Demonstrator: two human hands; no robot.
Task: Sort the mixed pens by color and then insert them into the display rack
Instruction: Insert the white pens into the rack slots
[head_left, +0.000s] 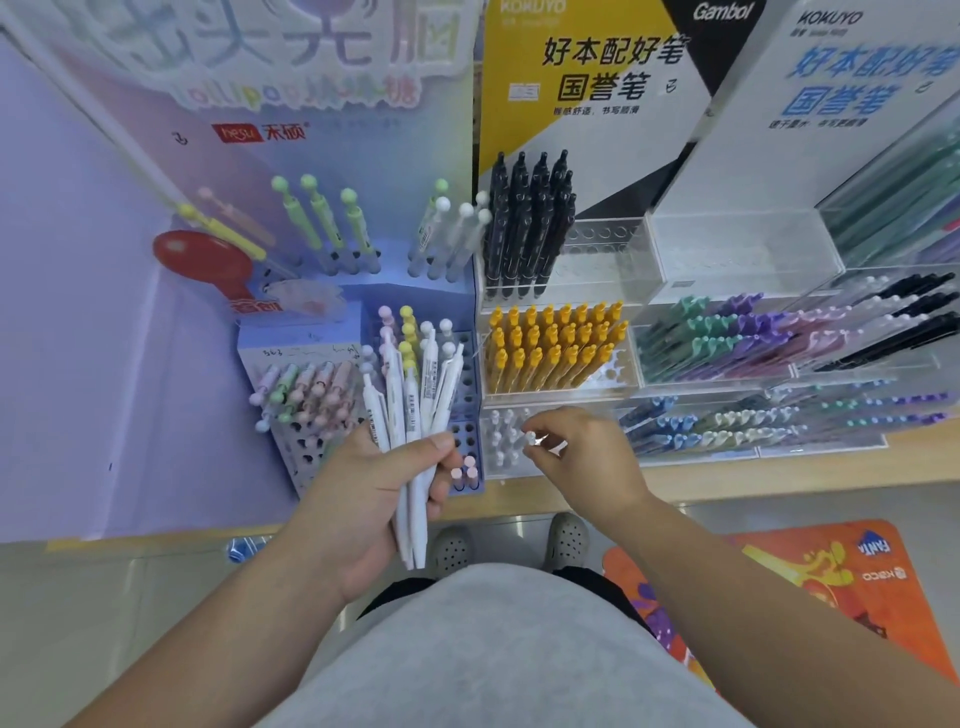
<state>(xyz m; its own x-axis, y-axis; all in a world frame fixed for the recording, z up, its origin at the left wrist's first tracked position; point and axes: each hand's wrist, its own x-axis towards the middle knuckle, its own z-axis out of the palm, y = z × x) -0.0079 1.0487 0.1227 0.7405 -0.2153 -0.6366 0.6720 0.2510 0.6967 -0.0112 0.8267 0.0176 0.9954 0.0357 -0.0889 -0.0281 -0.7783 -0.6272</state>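
My left hand (374, 499) grips a bundle of several white-barrelled pens (415, 410) with pink, yellow and white ball tops, held upright in front of the blue display rack (470, 395). My right hand (582, 457) pinches the top of a white pen (529, 437) that stands in the clear acrylic rack's lowest tier (491, 470), among other white pens (504, 431). Yellow pens (550, 343) fill the tier above and black pens (527, 223) the top tier.
A second blue holder (311, 447) at the left carries pastel pens. Green and white pens (332, 228) stand at the back of the blue rack. Clear trays of coloured pens (779, 338) lie to the right. The shelf edge (519, 501) runs below my hands.
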